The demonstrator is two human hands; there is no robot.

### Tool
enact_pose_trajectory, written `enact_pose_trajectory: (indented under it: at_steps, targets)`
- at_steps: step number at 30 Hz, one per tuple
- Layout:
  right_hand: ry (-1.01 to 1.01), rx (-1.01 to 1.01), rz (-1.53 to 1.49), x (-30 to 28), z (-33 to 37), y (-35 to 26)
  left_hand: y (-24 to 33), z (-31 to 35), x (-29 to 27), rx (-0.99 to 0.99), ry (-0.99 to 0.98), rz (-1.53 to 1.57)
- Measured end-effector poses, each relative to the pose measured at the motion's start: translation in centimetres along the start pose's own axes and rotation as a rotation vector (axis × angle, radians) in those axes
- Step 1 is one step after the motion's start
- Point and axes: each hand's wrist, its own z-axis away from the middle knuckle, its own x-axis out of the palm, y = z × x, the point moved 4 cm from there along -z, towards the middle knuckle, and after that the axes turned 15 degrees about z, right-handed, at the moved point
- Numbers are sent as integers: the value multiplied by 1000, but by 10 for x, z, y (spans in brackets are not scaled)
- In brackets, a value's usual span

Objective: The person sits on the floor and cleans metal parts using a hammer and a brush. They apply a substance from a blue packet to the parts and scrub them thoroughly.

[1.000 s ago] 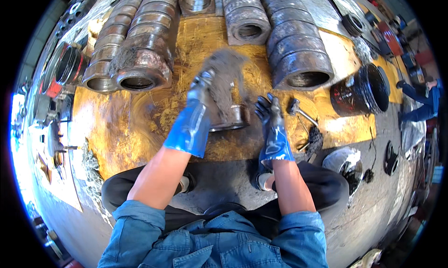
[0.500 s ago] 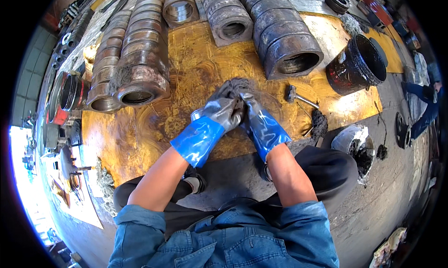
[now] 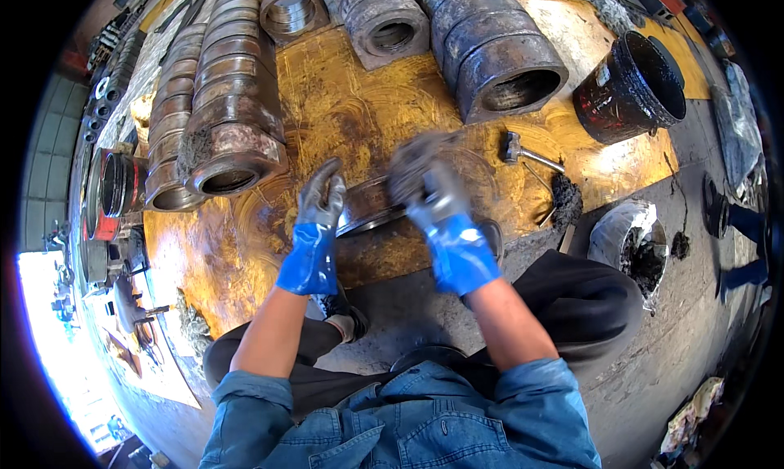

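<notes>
Long gloves, grey at the fingers and blue at the cuffs, cover both hands. My left hand is open, fingers stretched and thumb apart, at the left end of a brown metal cylindrical part. This part lies on the oily yellow-brown work surface, its lower edge shiny. Over its right portion, my right hand grips a dark wad of stringy rag. Motion blurs the right fingers and the wad. The right hand and wad hide some of the metal part.
Ribbed metal cylinders with square ends lie in rows beyond my hands. To the right are a hammer, a blackened bucket and a white bag of dark matter. Another person's legs show at far right.
My hands, together around the wad before, have come apart. The left moved left, empty; the right keeps the wad. The metal part between them now shows. The view shifted slightly.
</notes>
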Motion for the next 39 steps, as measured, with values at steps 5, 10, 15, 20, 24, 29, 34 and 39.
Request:
enact_pose_trajectory:
  at_steps: [5,10,15,20,24,29,34,39]
  targets:
    - [107,-308,449,88,42,-16,-58,22,43,-368,254,893]
    - [98,-186,209,80,28,-12,-96,32,43,-298,202,552]
    - [56,-15,301,76,13,14,-67,17,44,-70,220,67]
    - [-254,777,-1039,93,4,99,-60,22,31,-54,229,-60]
    - [-180,853,-1314,105,-1,107,-66,22,38,-58,244,-70]
    - [254,-83,44,97,34,73,-66,16,42,-83,259,-92]
    - [61,-140,276,112,57,4,-90,14,38,-186,279,170]
    - [22,135,-207,86,11,53,-54,12,46,-1,218,-145]
